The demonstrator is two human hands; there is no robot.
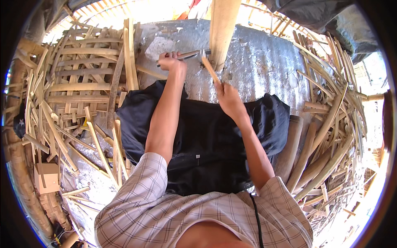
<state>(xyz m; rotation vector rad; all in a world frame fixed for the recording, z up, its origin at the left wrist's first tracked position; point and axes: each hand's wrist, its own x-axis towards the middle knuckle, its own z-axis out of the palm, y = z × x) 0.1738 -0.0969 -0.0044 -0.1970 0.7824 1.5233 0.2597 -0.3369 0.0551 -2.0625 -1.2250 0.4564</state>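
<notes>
My left hand (171,62) is closed round a long, narrow, dark bar-like tool (191,54), whose exact kind I cannot make out. The tool lies nearly level, its far end by an upright bamboo post (223,29). In my right hand (230,98) is a hammer (211,70), gripped low on its light wooden handle. The hammer's head is up beside the tool's far end; whether they touch I cannot tell. Dark cloth (206,140) covers my lap below both hands.
A grey, worn sheet (260,62) spreads beyond my knees, with a pale stone-like block (159,48) on it. Woven bamboo (84,70) stands at the left, above loose strips. Piled bamboo strips and poles (326,136) crowd the right. A small cardboard box (46,178) sits lower left.
</notes>
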